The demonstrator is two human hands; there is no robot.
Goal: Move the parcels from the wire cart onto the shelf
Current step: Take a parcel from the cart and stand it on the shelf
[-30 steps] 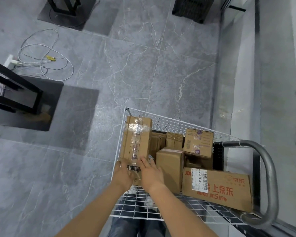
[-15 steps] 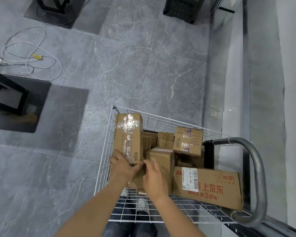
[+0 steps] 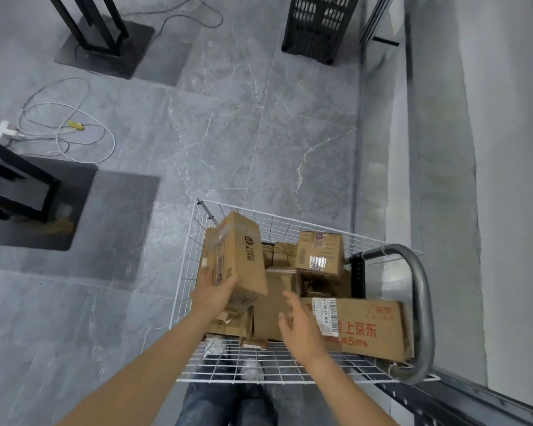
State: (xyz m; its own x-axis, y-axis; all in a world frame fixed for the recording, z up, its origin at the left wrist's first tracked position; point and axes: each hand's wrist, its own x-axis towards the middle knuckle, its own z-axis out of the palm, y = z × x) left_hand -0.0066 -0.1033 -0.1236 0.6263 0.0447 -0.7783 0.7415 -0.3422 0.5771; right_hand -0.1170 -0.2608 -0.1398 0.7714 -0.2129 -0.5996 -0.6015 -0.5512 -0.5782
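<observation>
My left hand (image 3: 213, 298) grips the tall box (image 3: 240, 253) to lift it out; my right hand (image 3: 299, 330) hangs loose, ready to help.

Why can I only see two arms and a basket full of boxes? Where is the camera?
There is no machine here. A person wears one camera on their head, looking down, so you see only their arms. The white wire cart stands on the grey floor and holds brown cardboard parcels, among them a long box with red writing and a small box with purple print. The left hand has its grip on a tall box, which is tilted. The right hand is open beside it, holding nothing.
</observation>
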